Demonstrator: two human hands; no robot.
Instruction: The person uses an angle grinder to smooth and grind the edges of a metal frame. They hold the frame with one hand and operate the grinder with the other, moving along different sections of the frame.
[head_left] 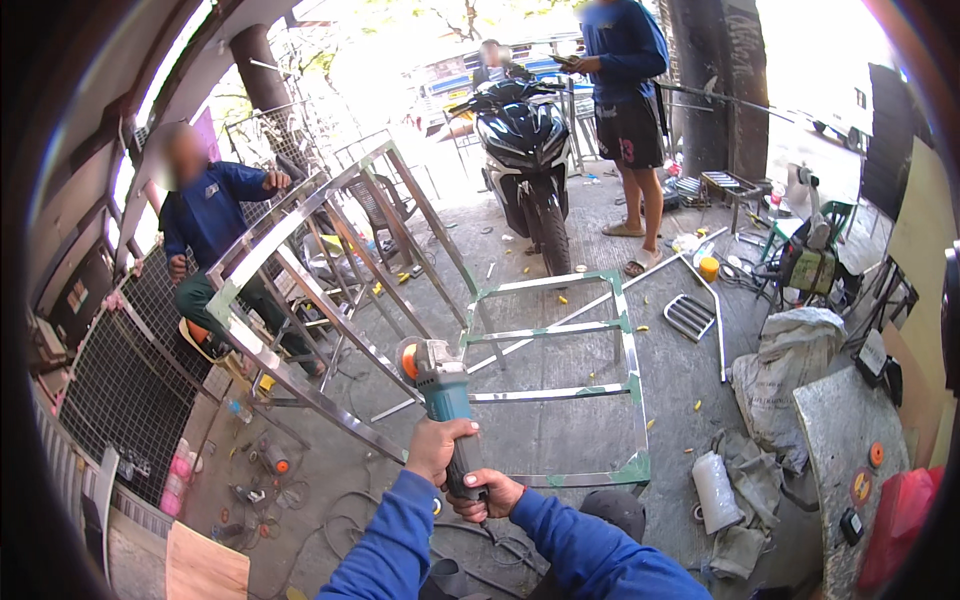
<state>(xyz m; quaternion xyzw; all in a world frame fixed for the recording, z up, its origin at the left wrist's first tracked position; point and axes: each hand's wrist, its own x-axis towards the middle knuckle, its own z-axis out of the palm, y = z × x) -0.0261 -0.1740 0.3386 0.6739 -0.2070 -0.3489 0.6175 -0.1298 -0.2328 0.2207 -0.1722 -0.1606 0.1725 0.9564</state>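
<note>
At the far left, under a slanting roof with dark beams, a black mesh panel [125, 390] stands beside a pink bottle [178, 480], with a tan board [205, 565] nearer. A person in a blue top [215, 205] is just beyond a standing metal frame [430, 215] of shiny tubes. The grey concrete floor [560, 440] is littered with small yellow bits and, at the near left, loose cables. Near the centre, the angle grinder [446, 395] is held above the floor, its orange disc pointing far and left; whether it touches the standing frame, I cannot tell. The left hand [437, 447] has its fingers wrapped around the grinder's body, and the right hand [487, 495] has its fingers closed around the rear handle. Just right of the grinder, a ladder-like metal frame [545, 394] with green-taped corners is low over the floor. Beyond it stand a black motorcycle [525, 140] and a person in shorts [630, 60]. Farther right come a yellow container [709, 268], a white sack [795, 370], a white roll [715, 490] and a worn grey table [840, 450] carrying an orange disc [876, 455], beside a red bag [900, 520].
</note>
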